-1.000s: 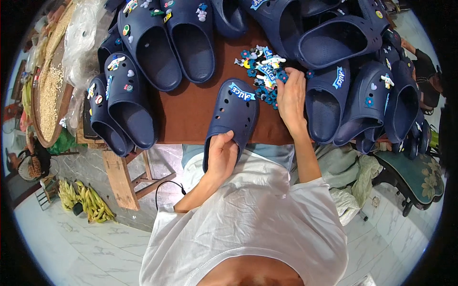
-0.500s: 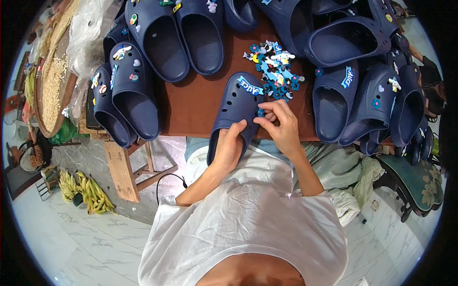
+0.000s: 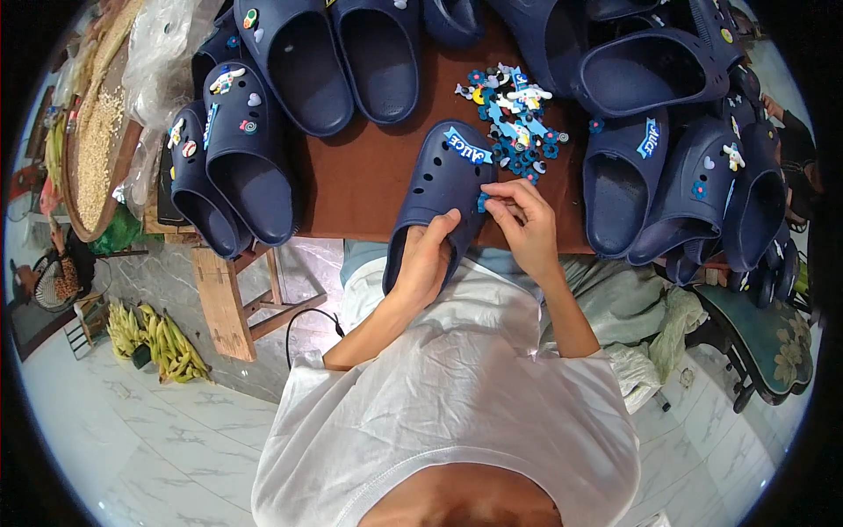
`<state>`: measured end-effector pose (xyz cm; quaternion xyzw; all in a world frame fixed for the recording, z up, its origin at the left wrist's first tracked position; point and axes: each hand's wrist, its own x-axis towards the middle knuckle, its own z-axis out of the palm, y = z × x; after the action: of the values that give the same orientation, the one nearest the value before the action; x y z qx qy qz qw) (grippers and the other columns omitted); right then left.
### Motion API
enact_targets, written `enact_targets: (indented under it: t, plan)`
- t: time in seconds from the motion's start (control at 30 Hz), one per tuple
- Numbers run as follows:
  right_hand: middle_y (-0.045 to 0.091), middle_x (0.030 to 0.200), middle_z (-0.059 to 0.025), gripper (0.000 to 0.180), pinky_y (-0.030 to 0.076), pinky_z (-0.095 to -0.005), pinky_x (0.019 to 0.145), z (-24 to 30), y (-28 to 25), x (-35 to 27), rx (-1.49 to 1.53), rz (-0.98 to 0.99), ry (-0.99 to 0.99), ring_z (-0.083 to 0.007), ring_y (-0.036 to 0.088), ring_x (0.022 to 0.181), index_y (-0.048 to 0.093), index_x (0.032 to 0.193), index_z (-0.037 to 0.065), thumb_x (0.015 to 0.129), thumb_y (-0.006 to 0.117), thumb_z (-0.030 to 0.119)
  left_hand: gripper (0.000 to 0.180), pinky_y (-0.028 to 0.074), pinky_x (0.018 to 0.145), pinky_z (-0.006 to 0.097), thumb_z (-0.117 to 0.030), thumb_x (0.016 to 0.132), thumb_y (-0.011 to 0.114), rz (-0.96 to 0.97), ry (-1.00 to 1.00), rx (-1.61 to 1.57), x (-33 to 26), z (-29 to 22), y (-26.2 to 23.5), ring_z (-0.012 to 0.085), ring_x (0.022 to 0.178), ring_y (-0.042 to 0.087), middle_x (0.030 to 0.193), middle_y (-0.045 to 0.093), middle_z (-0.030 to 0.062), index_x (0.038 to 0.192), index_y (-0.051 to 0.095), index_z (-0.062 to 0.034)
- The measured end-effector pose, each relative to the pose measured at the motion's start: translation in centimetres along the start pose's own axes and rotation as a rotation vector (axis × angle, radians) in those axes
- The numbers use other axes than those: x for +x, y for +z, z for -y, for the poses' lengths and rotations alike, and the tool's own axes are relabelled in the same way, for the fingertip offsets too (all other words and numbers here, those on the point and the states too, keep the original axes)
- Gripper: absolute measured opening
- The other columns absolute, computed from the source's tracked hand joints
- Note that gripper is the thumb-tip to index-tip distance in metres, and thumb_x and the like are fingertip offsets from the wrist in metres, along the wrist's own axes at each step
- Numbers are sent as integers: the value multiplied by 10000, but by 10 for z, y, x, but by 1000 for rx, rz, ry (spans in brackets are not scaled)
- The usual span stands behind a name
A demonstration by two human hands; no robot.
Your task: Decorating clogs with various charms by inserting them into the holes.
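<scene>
A navy clog (image 3: 436, 176) with rows of round holes lies over the near edge of the brown table, toe pointing away. My left hand (image 3: 423, 255) grips it at the opening, thumb on top and fingers inside or beneath, partly hidden. On its toe sits a light-blue banner-shaped charm (image 3: 468, 147). My right hand (image 3: 525, 221) pinches a small blue flower charm (image 3: 482, 203) against the clog's right side. Just beyond lies a loose pile of charms (image 3: 520, 123): blue flowers, white figures and banners.
Decorated navy clogs (image 3: 250, 158) stand at the left, with more clogs (image 3: 623, 171) crowded at the right and along the back. A round tray of pale grains (image 3: 104, 158) and clear plastic bags (image 3: 167, 79) are at far left. A wooden stool (image 3: 221, 303) stands below the table.
The view has shifted slightly, so the clogs at the back sit a little higher. Both hands keep their hold, and the flower charm stays at the clog's right side.
</scene>
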<state>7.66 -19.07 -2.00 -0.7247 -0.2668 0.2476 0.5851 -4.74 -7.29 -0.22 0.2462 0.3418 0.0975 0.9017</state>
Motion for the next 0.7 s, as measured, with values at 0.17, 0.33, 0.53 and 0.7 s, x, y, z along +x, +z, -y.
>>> enact_targets:
  t: [0.17, 0.33, 0.53, 0.7]
  plan:
    - [625, 1014, -66, 136, 540, -252, 791, -2, -3, 0, 18, 80, 50, -121, 656, 882, 638, 1058, -23, 925, 656, 1, 459, 442, 1030, 328, -124, 937, 614, 51, -8, 32, -3, 2, -11, 170, 1143, 584, 1272, 592, 122, 1324, 482, 85]
    - [612, 1030, -46, 142, 514, -215, 832, 3, -9, -2, 111, 235, 187, -88, 623, 937, 605, 1074, -29, 935, 634, -30, 401, 467, 965, 292, -79, 910, 653, 74, 35, 242, -7, 0, -10, 146, 1103, 597, 1205, 631, 97, 1269, 551, 70]
    - [630, 963, -49, 107, 583, -247, 720, 2, -16, 2, 197, 325, 201, -104, 673, 857, 642, 1018, -32, 912, 648, -23, 414, 478, 919, 259, 8, 890, 668, 91, 149, 411, -13, 3, -8, 124, 1065, 602, 1191, 636, 85, 1280, 543, 70]
    - [641, 958, -54, 91, 582, -253, 749, 7, -11, 1, 174, 327, 162, -110, 684, 873, 652, 991, -37, 902, 660, -23, 389, 491, 854, 249, 13, 886, 673, 98, 176, 457, -13, 1, -5, 110, 998, 613, 1153, 646, 74, 1251, 553, 75]
